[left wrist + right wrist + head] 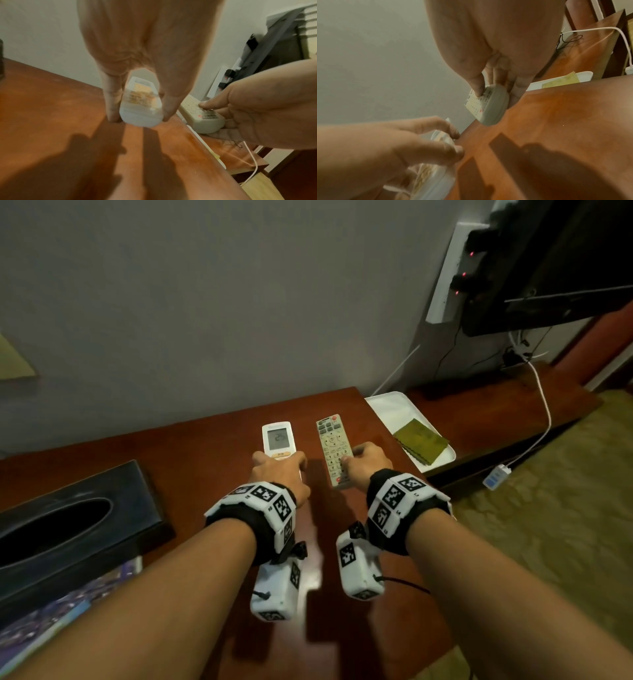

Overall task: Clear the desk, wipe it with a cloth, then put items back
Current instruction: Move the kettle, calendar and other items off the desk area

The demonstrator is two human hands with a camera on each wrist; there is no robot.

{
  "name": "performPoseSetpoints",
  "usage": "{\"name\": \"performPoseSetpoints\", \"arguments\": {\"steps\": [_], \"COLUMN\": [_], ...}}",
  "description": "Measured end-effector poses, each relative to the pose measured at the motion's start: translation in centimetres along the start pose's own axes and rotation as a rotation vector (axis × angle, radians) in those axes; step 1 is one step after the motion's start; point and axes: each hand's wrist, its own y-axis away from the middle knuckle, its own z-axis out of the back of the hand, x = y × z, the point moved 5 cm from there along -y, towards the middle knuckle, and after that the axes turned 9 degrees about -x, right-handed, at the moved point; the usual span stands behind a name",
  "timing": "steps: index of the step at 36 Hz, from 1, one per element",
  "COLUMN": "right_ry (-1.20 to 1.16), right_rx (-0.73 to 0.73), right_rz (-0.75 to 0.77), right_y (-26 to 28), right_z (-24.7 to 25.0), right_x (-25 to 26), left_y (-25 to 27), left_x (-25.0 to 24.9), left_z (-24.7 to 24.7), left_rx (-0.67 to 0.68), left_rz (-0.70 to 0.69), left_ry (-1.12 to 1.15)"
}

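Left hand pinching near end of white air-conditioner remote, right hand clamped on near end of grey TV remote just beside it, both over brown worktop, folded green cloth on white tray to the right
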Motion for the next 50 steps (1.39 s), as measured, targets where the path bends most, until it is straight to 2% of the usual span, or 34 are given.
{"name": "performPoseSetpoints", "arguments": {"steps": [9,17,23,27,30,34,37,41,46,50], "right_ry": [0.015,0.095,0.259,0.403,0.416,0.371,0.378,0.429,0.575,0.831], "right_rx": [0.085,0.111,0.083,0.026,0.029,0.17,0.279,0.446,0.719,0.861], "right_rz": [-0.04,-0.057,0.013,0.138,0.244,0.405,0.566,0.841,1.145,1.225], "right_y": [-8.3,-12.2,-13.4,-12.3,-10.0,-5.0,0.4,9.0,19.0,23.9], "right_z": [-4.3,-5.3,-4.7,-4.6,-5.5,-9.2,-12.9,-17.9,-23.9,-27.6], "right_x": [-2.3,-3.6,-4.2,-2.5,0.7,6.9,11.6,15.9,17.4,16.1], "left_y": [-5.5,-8.1,-8.4,-7.7,-6.8,-5.4,-3.7,-1.2,2.9,6.6], "left_x": [-1.1,-1.8,-2.4,-2.2,-0.7,3.6,8.1,15.2,24.2,29.9], "left_z": [-5.4,-7.8,-8.6,-5.6,-1.4,4.8,9.2,14.2,18.0,18.6], "left_rx": [0.05,0.061,0.08,0.023,-0.069,-0.173,-0.27,-0.327,-0.353,-0.333], "left_rz": [0.06,0.06,0.039,0.003,0.015,0.101,0.166,0.267,0.413,0.505], "left_ry": [-0.102,-0.184,-0.238,-0.231,-0.194,-0.169,-0.175,-0.215,-0.263,-0.286]}}
